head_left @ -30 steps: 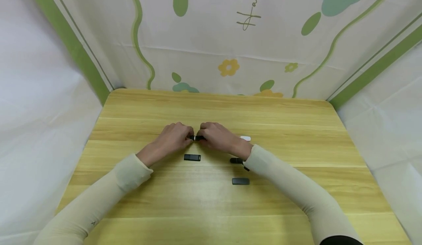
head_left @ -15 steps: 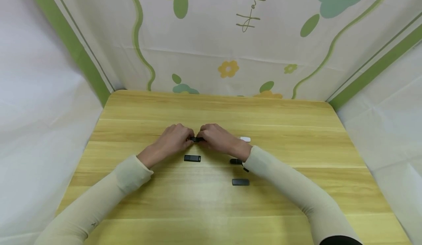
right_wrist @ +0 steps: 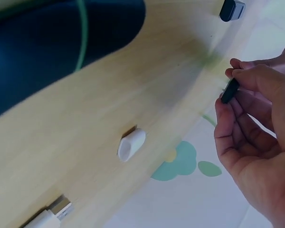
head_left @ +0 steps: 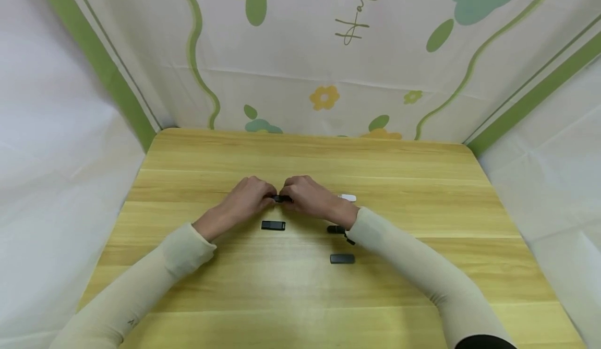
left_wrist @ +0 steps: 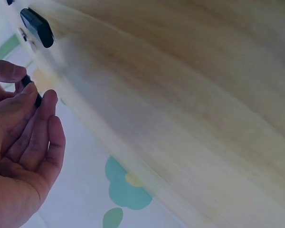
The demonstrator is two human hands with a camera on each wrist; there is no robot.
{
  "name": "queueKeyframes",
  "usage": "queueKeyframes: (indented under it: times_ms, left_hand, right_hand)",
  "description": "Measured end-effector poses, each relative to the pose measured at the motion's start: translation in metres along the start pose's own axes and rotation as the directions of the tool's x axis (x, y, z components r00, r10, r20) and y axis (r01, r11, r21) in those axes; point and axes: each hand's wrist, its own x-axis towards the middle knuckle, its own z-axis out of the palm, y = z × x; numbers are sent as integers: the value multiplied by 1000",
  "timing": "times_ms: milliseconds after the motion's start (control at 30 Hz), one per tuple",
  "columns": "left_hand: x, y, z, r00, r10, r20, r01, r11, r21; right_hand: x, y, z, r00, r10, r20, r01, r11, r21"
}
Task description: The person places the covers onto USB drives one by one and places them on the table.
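Note:
My left hand [head_left: 250, 195] and right hand [head_left: 310, 196] meet over the far middle of the table, fingertips almost together. Between them is a small black USB flash drive [head_left: 283, 199], one end pinched by each hand. In the right wrist view the right thumb and fingers pinch the black flash drive [right_wrist: 230, 90]. From the left wrist, a narrow dark strip of the flash drive [left_wrist: 38, 100] shows among the fingers; the rest is hidden. No metal plug shows between the hands in the head view. Just in front of them a second black flash drive [head_left: 273, 225] lies flat.
A dark grey flash drive [head_left: 342, 259] lies nearer the front. Beside the right cuff lie a black stick [head_left: 335, 229] and a small black piece [head_left: 349, 239]. A white cap [right_wrist: 131, 144] and a white flash drive with bare metal plug [right_wrist: 46, 217] lie beyond the right wrist.
A second ago a silvery glint showed between the two black parts in the hands; now the stretch between the fingertips is black. The hands have hardly moved.

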Motion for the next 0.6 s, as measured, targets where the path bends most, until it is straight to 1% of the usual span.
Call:
queueKeyframes:
  times_ms: [133,300,433,600]
  left_hand:
    - [-1,-2,0,1000,7,-14,-7,1000,-25]
    - [-4,-2,1,1000,14,-27,-16,999,-48]
    - [-4,-2,2,999,23,-26,-24,998,-62]
    - [-2,-2,0,1000,16,-22,-17,999,-46]
  right_hand:
    - [2,0,0,1000,-7,-7,7,1000,11]
    - [3,0,-1,1000,2,0,-2,999,37]
    - [4,0,0,1000,5,12,-5,999,41]
    - [4,1,-1,1000,14,3,-14,999,41]
